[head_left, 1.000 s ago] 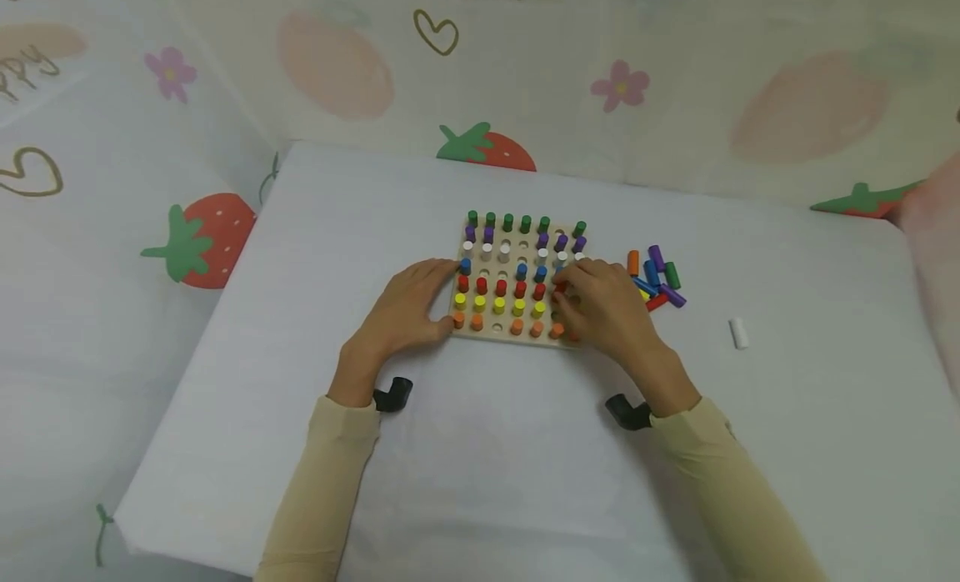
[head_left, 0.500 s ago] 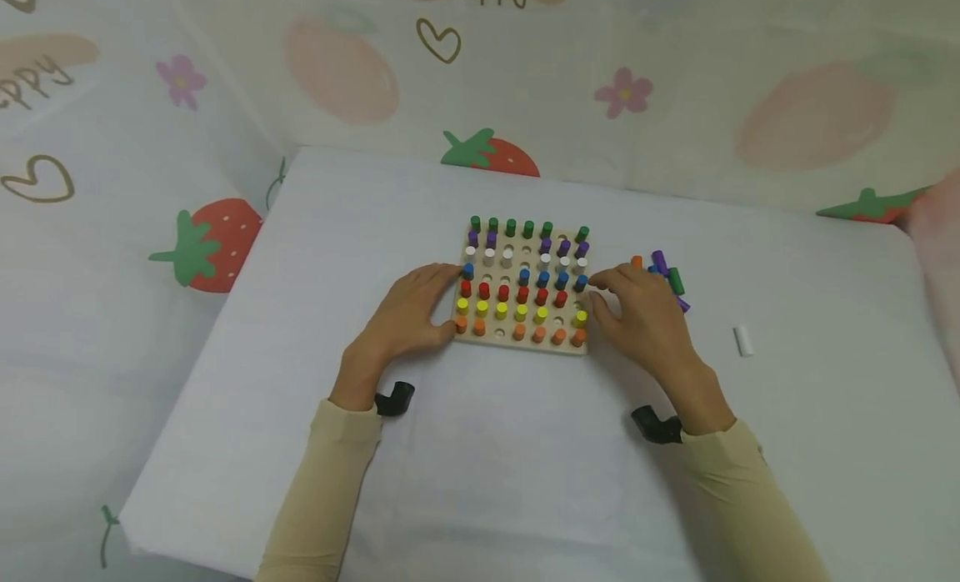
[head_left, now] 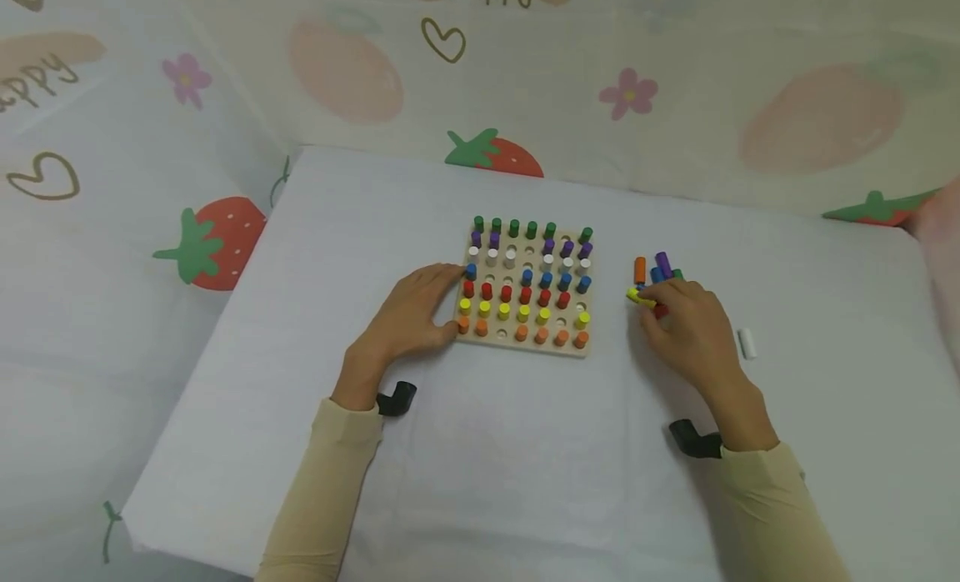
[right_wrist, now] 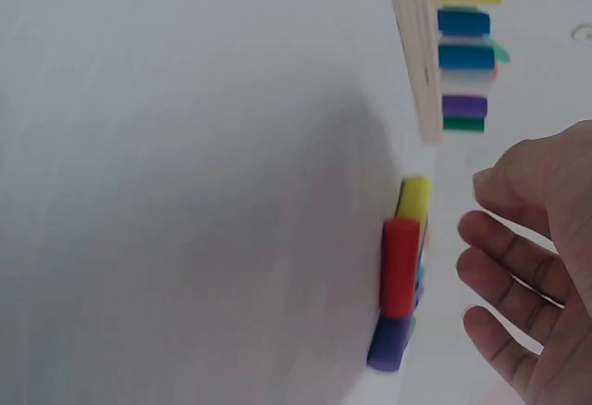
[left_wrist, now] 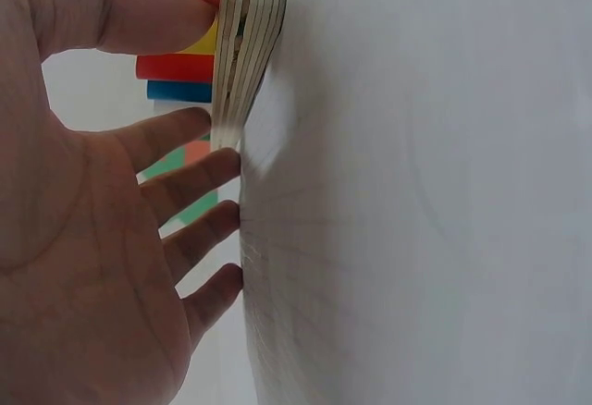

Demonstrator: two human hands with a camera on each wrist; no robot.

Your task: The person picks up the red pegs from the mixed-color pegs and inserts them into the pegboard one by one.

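A square wooden pegboard (head_left: 512, 344) stands on the table with rows of green, purple, white, blue, red, yellow and orange pegs; several holes are bare. My left hand (head_left: 405, 315) rests at its left edge, thumb at the near corner, fingers extended, as the left wrist view also shows. To the right of the board, my right hand (head_left: 693, 328) hovers over a small pile of loose pegs, its fingertips close to a yellow peg (head_left: 633, 296). The right wrist view shows thumb and fingers apart, beside a loose red peg (right_wrist: 400, 268) and a purple peg (right_wrist: 388, 342).
An orange peg (head_left: 640, 271) and another purple peg (head_left: 663, 263) lie at the pile's far side, partly beyond my right hand. A single white peg (head_left: 747, 343) lies farther right on the white tablecloth (head_left: 480, 465). A strawberry-print curtain (head_left: 555, 90) hangs behind the table.
My right hand has left the board's right side and moved right to the loose pegs, uncovering the board's right column. My left hand has kept its place at the board's left edge.
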